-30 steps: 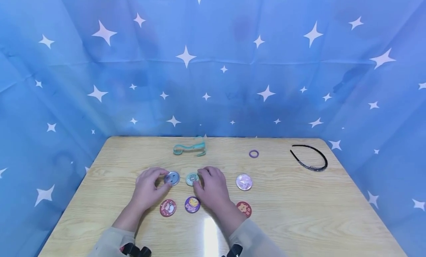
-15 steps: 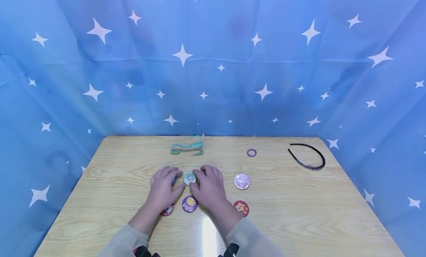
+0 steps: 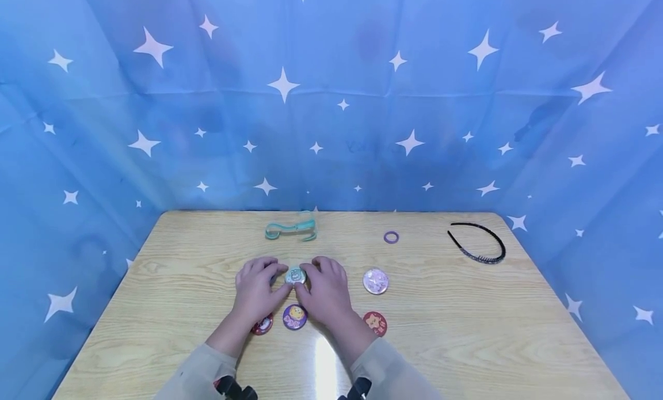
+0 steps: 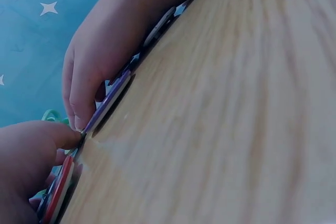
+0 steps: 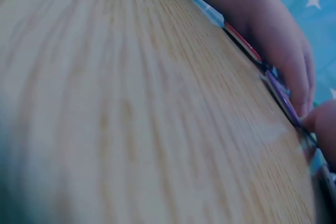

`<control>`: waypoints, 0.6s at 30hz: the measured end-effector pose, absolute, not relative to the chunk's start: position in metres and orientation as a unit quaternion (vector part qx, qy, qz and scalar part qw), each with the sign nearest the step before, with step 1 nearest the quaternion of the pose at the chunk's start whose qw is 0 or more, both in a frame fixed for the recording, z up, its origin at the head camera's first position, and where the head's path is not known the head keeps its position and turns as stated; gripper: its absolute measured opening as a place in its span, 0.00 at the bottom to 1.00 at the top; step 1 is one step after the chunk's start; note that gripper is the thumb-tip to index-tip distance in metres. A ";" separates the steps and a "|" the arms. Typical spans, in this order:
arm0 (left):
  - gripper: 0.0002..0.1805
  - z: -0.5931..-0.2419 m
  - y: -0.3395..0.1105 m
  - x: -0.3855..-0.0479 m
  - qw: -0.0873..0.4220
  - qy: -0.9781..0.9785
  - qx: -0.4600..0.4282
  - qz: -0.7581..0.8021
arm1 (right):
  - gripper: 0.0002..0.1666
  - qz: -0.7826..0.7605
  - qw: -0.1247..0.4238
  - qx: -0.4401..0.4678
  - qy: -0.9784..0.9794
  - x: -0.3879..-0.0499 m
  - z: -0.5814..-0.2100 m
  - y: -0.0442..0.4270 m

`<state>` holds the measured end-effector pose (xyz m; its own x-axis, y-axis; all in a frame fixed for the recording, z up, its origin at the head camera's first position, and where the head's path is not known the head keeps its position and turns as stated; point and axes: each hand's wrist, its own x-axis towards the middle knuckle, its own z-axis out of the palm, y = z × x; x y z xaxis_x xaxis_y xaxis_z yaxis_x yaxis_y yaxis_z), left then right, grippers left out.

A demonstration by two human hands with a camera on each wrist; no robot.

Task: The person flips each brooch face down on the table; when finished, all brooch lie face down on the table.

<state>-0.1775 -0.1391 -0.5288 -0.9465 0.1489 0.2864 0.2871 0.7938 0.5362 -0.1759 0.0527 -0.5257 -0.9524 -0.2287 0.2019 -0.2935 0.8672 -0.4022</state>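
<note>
A round green button badge (image 3: pixel 295 275) lies between my two hands in the head view. My left hand (image 3: pixel 257 293) pinches its left edge with curled thumb and forefinger. Opposite, the thumb and forefinger of my right hand (image 3: pixel 327 288) hold its right side. A silver-backed badge (image 3: pixel 273 279) is mostly hidden under the left hand. Closer to me lie a purple badge (image 3: pixel 294 317) and a red badge (image 3: pixel 263 324) partly covered by the left wrist. In the left wrist view both hands' fingertips meet beyond the purple badge (image 4: pixel 109 100).
A pink badge (image 3: pixel 375 281) and another red badge (image 3: pixel 375 323) lie right of the right hand. Along the back are a teal curled strap-like item (image 3: pixel 291 228), a purple ring-shaped band (image 3: pixel 391 237) and a black headband (image 3: pixel 479 244). A starry blue cloth (image 3: pixel 331 118) hangs behind the wooden table (image 3: pixel 466 331).
My left hand has moved right, from the silver-backed badge to the green badge, covering more of the silver one. The right hand stays at the green badge. The head view has shifted slightly.
</note>
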 end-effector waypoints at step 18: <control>0.20 -0.531 -0.141 -0.176 0.144 -0.914 -0.122 -0.358 | 0.22 0.283 0.110 0.129 -0.944 -0.174 -0.524 0.055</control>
